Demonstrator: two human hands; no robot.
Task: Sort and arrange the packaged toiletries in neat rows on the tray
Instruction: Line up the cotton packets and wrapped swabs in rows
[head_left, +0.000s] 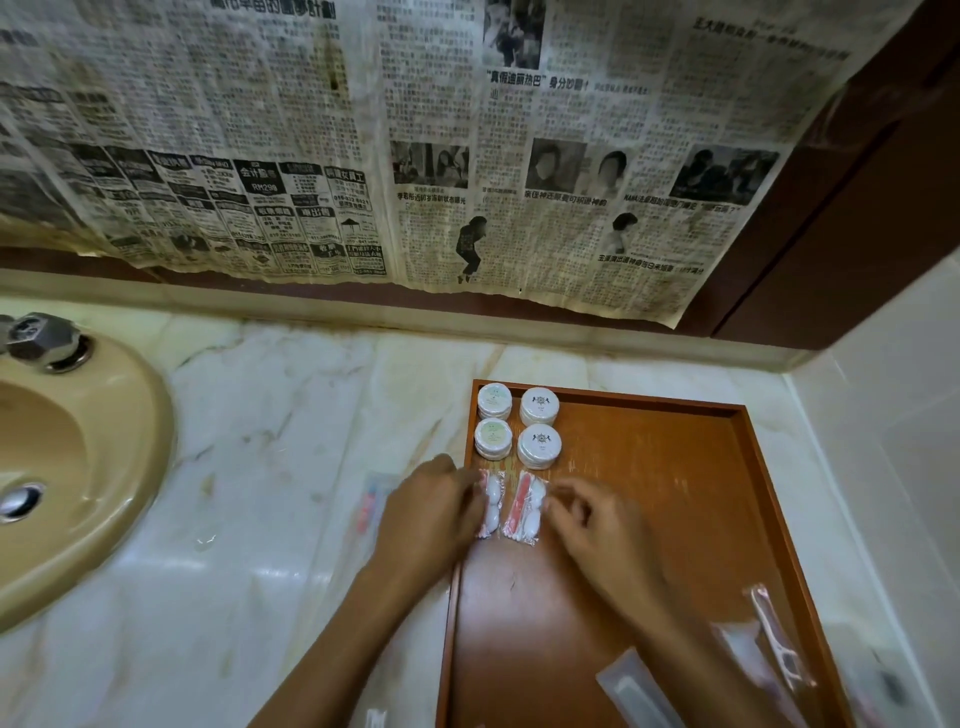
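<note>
Presently the left hand (431, 512) pinches one clear packet (491, 504) and the right hand (582, 512) pinches its neighbour (525, 506) — both on the tray (649, 467), just beyond the fingertips from four round soaps (540, 407). Advice: square edges parallel, aligned beneath those columns.

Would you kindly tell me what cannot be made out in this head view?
- Left packet: its left edge hidden by the left hand.
- Labels on the round soaps: too small to read.
- Packets at the tray's near right corner: blurred, contents unclear.
- Packet on the counter: blurred.
</note>
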